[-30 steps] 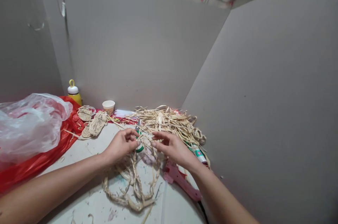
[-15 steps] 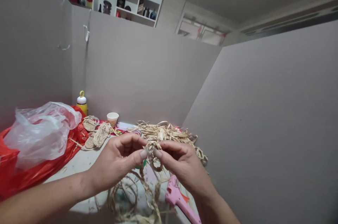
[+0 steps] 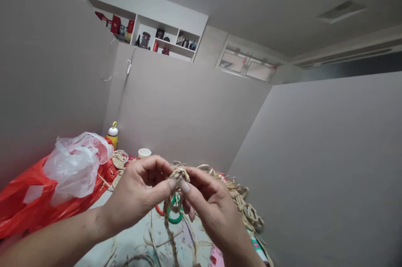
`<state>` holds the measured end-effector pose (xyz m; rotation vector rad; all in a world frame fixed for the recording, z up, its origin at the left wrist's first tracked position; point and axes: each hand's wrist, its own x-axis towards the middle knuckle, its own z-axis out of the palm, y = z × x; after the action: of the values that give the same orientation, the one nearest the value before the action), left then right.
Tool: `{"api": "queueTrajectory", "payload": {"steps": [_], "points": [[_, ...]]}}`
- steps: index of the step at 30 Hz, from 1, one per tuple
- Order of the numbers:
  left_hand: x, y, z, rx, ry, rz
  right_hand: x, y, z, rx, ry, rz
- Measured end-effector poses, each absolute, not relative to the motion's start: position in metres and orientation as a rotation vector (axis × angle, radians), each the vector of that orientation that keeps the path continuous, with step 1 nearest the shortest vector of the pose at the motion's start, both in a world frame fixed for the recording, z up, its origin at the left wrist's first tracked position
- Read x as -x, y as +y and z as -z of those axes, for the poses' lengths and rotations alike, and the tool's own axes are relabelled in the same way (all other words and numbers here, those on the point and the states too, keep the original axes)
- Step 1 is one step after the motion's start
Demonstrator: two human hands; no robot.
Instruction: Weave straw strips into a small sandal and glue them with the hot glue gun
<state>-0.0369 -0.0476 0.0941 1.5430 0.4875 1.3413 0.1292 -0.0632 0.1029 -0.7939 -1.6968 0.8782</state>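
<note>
A small coil of braided straw cord (image 3: 179,174) is pinched between my two hands in the middle of the view. My left hand (image 3: 140,191) grips its left side with thumb and forefinger. From the other side, my right hand (image 3: 212,202) presses thumb and fingers on it. A loop of the braid hangs just under the fingertips, and the braid's long tail (image 3: 170,233) drops toward the table. Behind the loop lie a green ring (image 3: 176,218) and part of a red one, perhaps scissor handles. Below my right hand, a pink object (image 3: 216,255) is mostly hidden.
Straw strands and braids (image 3: 243,198) are heaped at the right back. On the left lie a red plastic bag (image 3: 28,200) and a clear bag (image 3: 77,166). Woven straw pieces (image 3: 118,160), a yellow bottle (image 3: 112,137) and a paper cup (image 3: 144,153) stand near the grey partition (image 3: 185,103).
The view has tilted up, so shelf and partition sit lower and further right. Both hands keep their pinch on the coil, which has turned slightly. The pink glue gun is now mostly out of sight.
</note>
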Motion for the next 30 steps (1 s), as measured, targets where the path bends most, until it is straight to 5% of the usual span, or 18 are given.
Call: {"api": "queueTrajectory", "payload": {"steps": [7, 18, 30], "points": [[0.042, -0.049, -0.095, -1.588, 0.529, -1.467, -0.123, -0.063, -0.103, 0.77, -1.677, -0.431], [0.041, -0.039, -0.096, -1.369, 0.428, -1.326, -0.123, -0.061, -0.099, 0.799, -1.688, -0.7], [0.039, -0.04, -0.09, -1.39, 0.418, -1.353, -0.12, -0.067, -0.096, 0.782, -1.691, -0.584]]}}
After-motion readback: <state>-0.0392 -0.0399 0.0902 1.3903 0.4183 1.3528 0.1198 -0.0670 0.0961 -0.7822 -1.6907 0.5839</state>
